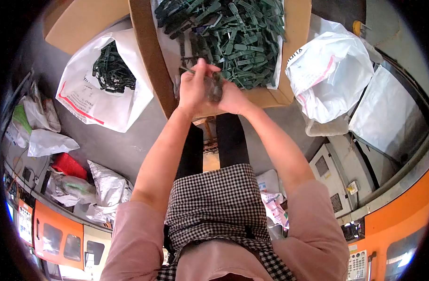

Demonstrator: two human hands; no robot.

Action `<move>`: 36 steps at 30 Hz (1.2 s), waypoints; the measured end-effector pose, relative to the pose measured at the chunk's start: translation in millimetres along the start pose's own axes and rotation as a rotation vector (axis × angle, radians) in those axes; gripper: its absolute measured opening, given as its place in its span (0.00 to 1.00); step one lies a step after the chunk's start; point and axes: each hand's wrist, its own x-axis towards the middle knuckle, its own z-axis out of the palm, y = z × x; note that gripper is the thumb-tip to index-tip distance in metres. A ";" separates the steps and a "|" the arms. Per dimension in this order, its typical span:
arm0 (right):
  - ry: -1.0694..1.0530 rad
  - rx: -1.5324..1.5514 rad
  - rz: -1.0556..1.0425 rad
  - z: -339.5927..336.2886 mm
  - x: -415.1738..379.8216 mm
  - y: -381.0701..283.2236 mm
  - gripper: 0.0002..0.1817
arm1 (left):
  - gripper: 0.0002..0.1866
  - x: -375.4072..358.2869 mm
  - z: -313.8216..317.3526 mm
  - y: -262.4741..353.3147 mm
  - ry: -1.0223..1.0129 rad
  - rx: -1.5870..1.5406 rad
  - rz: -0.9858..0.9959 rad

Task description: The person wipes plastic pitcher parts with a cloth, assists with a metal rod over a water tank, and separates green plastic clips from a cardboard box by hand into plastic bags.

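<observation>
My left hand (pixel 192 90) and my right hand (pixel 234 97) are close together over the near edge of a cardboard box (pixel 149 61). Between them is a dark green plastic part (pixel 215 89), blurred, with the fingers of both hands closed around it. Its exact shape is partly hidden by my fingers. A thin dark piece sticks out by my left fingertips. Just beyond my hands, the box holds a heap of dark green, elongated plastic parts (pixel 247 44), lying in many directions on a white liner.
To the left stands an open white sack (pixel 130 103) with dark lattice-like plastic pieces (pixel 112 70) inside. An open white bag (pixel 336 79) is on the right. Plastic bags (pixel 109 187) and a red item (pixel 70 165) lie lower left. Orange machines (pixel 59 229) flank both sides.
</observation>
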 end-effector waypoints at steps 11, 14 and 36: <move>0.264 -1.143 -0.025 -42.8 44.1 88.5 0.33 | 0.11 28.1 -37.0 -34.5 0.314 1.124 0.812; 0.128 -1.075 -0.154 -37.6 40.9 116.3 0.23 | 0.13 9.5 -29.3 -48.6 0.075 0.881 0.503; 0.128 -0.454 -0.153 -59.3 -18.5 -6.0 0.69 | 0.17 15.1 13.8 -25.8 -0.090 0.425 0.123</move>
